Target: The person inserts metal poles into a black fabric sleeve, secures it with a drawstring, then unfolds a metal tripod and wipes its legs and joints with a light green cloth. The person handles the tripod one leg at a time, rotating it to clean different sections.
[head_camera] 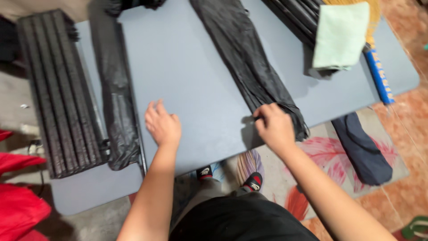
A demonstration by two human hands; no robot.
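Our right hand [274, 127] pinches the folded black plastic bag [249, 58] at the bench's [187, 67] near edge; our left hand [162, 125] lies open, flat on the bench.

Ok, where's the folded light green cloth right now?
In the head view, the light green cloth lies at the table's far right, atop black folded bags, beside the blue-handled broom.

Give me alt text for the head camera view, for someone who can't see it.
Seen from above, a person's right hand grips the near end of a long folded black plastic bag on a grey table, while the left hand rests flat on the tabletop. More folded black bags lie stacked at left, and a pale green cloth lies at right.
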